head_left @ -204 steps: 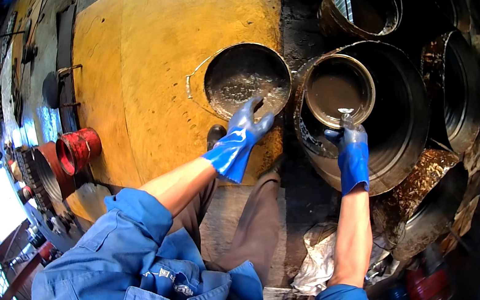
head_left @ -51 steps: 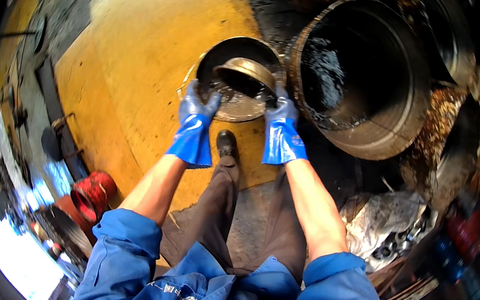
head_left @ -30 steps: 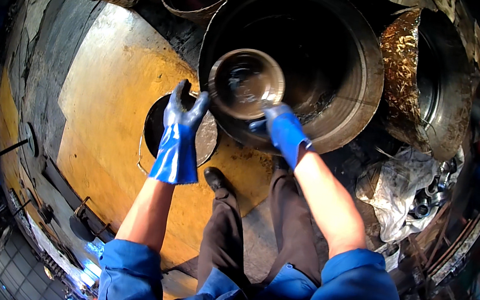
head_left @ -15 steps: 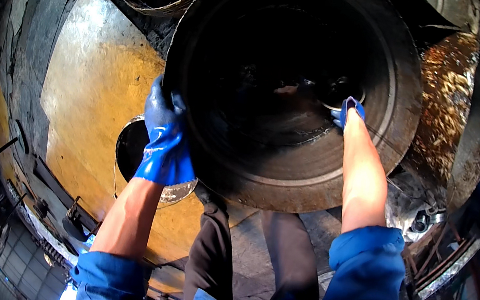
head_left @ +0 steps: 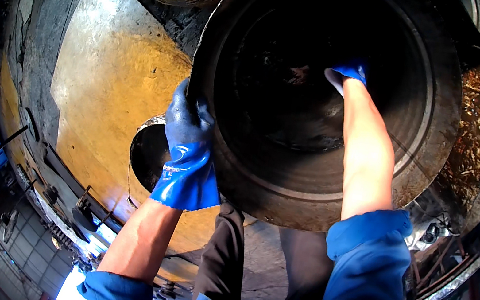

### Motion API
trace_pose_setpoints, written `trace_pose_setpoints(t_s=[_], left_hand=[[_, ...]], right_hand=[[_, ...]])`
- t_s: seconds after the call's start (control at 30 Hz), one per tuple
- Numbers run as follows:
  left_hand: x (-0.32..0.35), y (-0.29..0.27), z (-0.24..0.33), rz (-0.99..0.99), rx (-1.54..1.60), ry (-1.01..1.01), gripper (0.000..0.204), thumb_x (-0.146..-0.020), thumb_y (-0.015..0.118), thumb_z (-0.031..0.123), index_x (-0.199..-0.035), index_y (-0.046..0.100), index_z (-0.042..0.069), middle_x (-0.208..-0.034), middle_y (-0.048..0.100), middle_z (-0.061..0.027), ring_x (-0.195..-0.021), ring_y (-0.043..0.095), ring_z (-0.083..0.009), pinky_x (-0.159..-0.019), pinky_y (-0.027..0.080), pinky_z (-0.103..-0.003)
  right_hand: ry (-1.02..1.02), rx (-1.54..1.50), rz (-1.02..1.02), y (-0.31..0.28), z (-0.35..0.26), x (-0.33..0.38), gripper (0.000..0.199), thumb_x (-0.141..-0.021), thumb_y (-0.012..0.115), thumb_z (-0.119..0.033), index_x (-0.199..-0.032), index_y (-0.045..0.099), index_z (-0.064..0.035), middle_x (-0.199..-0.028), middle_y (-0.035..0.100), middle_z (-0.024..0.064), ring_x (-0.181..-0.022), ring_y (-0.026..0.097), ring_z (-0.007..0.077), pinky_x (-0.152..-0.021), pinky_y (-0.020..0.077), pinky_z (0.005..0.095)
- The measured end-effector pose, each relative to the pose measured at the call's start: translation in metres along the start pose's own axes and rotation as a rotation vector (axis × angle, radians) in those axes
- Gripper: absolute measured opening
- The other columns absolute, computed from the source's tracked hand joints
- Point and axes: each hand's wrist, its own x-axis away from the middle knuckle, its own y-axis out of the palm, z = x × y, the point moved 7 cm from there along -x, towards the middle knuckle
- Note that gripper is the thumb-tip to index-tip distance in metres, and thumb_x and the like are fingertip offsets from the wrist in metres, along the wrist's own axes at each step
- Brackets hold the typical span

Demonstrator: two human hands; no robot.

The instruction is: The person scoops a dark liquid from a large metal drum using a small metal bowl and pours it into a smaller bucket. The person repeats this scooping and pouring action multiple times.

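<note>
The drum (head_left: 306,203) contains the right hand (head_left: 350,73) and, seemingly, liquid (head_left: 298,75).

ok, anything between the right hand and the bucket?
Yes: the left wall of the large drum stands between the right hand, down inside it, and the bucket outside. The left hand, at the rim, partly covers the bucket.
</note>
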Motion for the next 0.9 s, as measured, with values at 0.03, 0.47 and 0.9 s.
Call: trace_pose_setpoints(t_s=[0.03,0.47,0.9], left_hand=[[0.000,-0.002,-0.002,0.000,-0.012,0.001,0.037,-0.087,0.055,0.004,-0.123,0.053,0.002,-0.100,0.066,-0.0231,-0.091,0.065,-0.0396,-0.079,0.051,-0.042],[0.004,0.007,0.000,0.005,0.038,-0.046,0.035,-0.088,0.056,0.005,-0.122,0.054,0.001,-0.105,0.065,-0.0234,-0.097,0.063,-0.0392,-0.084,0.050,-0.040],[-0.001,-0.001,0.001,0.031,-0.030,-0.038,0.034,-0.085,0.057,0.009,-0.120,0.057,0.005,-0.096,0.066,-0.0244,-0.091,0.063,-0.0426,-0.078,0.051,-0.046]], right_hand=[[-0.093,0.130,-0.007,0.017,-0.005,-0.006,0.014,-0.080,0.064,-0.018,-0.090,0.065,-0.0070,-0.078,0.066,0.0095,-0.066,0.064,0.0216,-0.055,0.0516,0.0352],[-0.498,0.900,0.206,0.149,0.027,-0.001,0.045,-0.064,0.075,-0.036,-0.098,0.070,-0.0080,-0.097,0.068,0.0150,-0.093,0.066,0.0315,-0.078,0.0533,0.0370],[-0.390,0.487,-0.471,0.140,0.081,0.130,0.030,-0.087,0.056,-0.024,-0.104,0.069,-0.0026,-0.106,0.067,0.0207,-0.093,0.065,0.0331,-0.075,0.0518,0.0398]])
